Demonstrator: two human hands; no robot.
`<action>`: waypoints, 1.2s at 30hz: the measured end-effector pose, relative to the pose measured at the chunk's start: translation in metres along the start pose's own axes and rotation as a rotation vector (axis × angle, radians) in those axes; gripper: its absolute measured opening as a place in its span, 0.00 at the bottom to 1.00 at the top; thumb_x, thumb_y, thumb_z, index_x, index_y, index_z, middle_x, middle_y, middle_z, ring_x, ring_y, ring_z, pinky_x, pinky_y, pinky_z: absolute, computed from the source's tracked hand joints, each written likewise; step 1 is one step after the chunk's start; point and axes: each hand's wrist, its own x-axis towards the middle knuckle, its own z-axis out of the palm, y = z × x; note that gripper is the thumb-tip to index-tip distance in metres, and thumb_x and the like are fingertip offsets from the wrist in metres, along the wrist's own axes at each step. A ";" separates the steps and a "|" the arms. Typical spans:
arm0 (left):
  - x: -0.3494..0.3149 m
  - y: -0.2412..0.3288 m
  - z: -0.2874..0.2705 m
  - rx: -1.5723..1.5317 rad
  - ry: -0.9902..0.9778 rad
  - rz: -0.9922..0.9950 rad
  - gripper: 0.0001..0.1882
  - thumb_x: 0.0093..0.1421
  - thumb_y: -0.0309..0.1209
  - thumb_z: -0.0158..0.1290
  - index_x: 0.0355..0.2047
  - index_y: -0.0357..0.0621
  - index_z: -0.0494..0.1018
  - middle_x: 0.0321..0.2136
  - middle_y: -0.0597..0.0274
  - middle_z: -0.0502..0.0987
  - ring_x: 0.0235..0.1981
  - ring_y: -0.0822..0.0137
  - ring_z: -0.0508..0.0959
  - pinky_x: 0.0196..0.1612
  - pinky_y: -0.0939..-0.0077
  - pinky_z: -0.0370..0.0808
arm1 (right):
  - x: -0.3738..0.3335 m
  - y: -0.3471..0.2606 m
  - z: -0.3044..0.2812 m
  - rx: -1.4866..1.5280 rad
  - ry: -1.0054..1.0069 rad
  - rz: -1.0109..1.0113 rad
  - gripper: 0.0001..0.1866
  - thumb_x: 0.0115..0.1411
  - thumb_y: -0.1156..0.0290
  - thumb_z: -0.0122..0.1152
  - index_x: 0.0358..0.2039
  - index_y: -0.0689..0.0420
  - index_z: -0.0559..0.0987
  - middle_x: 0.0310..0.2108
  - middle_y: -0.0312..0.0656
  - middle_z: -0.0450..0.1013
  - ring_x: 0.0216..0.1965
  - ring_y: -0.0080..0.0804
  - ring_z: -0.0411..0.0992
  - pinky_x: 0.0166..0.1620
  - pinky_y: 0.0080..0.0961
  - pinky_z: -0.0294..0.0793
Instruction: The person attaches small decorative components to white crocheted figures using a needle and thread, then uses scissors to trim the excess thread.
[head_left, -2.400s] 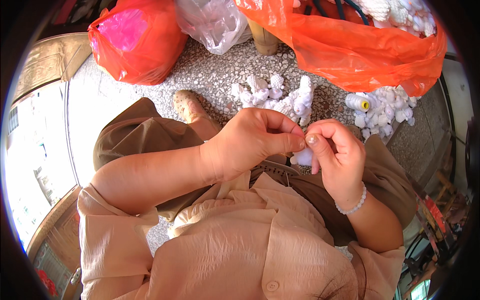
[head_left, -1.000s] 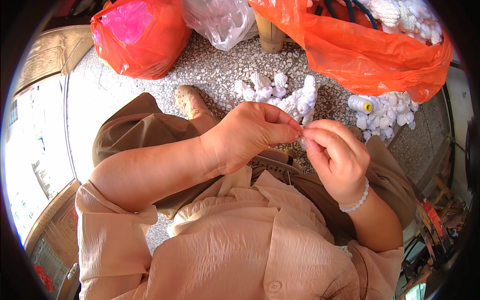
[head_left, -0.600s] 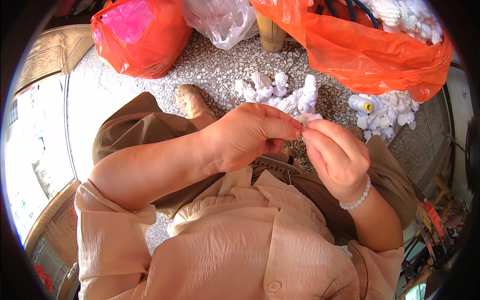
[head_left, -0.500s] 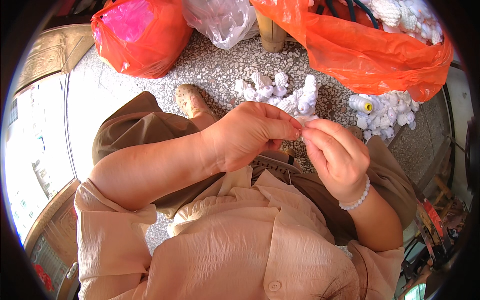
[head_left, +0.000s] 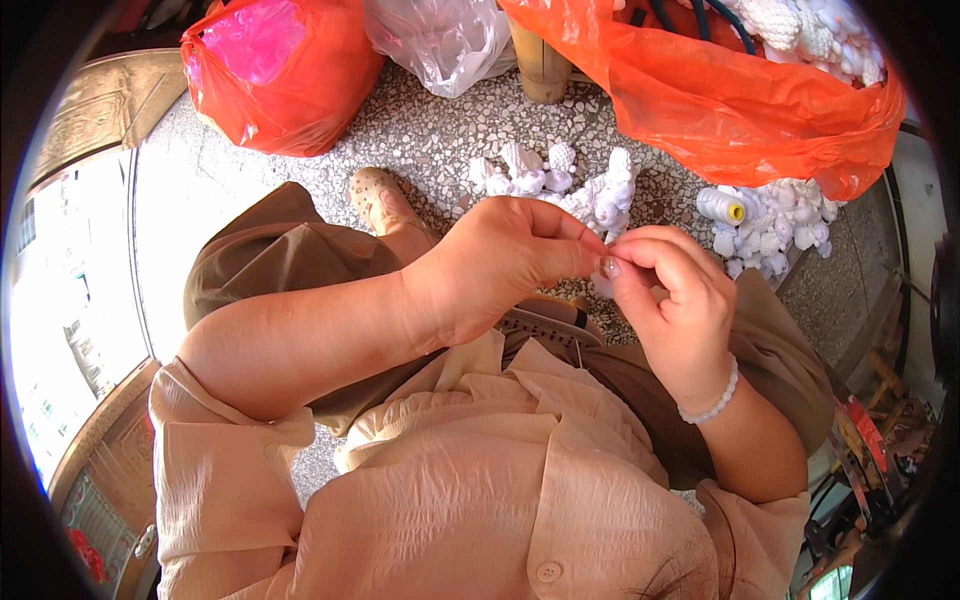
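My left hand (head_left: 505, 262) and my right hand (head_left: 678, 295) meet above my lap, each closed in a pinch with the fingertips touching. A bit of something whitish shows just under the fingertips; what exactly each hand pinches is too small to make out. Beyond my hands, several white knitted pieces (head_left: 605, 195) lie in a loose heap on the speckled floor. Farther right sits a second heap of small white knitted pieces (head_left: 778, 228), with a spool of white thread (head_left: 722, 206) with a yellow core lying against it.
An orange plastic bag (head_left: 760, 115) at the far right holds white knitted pieces and dark cords. Another orange bag (head_left: 330, 80) with pink contents stands far left, beside a clear plastic bag (head_left: 440, 45). Between them rises a bamboo-like leg (head_left: 541, 65). My foot (head_left: 385, 205) rests on the floor.
My right hand has turned slightly, its thumb and forefinger now pinching closer against the left fingertips. The left hand has risen a little. The heaps and bags have stayed put.
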 end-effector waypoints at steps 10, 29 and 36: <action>0.000 0.002 -0.003 0.758 0.087 0.471 0.05 0.52 0.23 0.54 0.31 0.39 0.76 0.28 0.66 0.73 0.28 0.75 0.72 0.32 0.82 0.69 | -0.004 0.004 0.000 0.107 -0.051 0.099 0.06 0.48 0.85 0.58 0.28 0.64 0.73 0.27 0.41 0.71 0.21 0.23 0.69 0.24 0.19 0.69; 0.006 -0.004 -0.003 1.021 0.156 1.096 0.07 0.42 0.19 0.58 0.24 0.41 0.75 0.24 0.62 0.69 0.26 0.67 0.73 0.28 0.76 0.70 | -0.003 -0.002 0.001 0.145 -0.047 0.192 0.04 0.48 0.84 0.58 0.26 0.65 0.74 0.25 0.40 0.71 0.21 0.21 0.69 0.24 0.16 0.69; 0.005 -0.003 -0.003 0.999 0.150 1.058 0.06 0.42 0.19 0.56 0.23 0.40 0.73 0.25 0.61 0.70 0.26 0.66 0.73 0.28 0.76 0.70 | 0.000 -0.005 -0.002 0.120 -0.064 0.082 0.05 0.48 0.85 0.58 0.28 0.64 0.75 0.27 0.40 0.71 0.21 0.19 0.69 0.24 0.16 0.69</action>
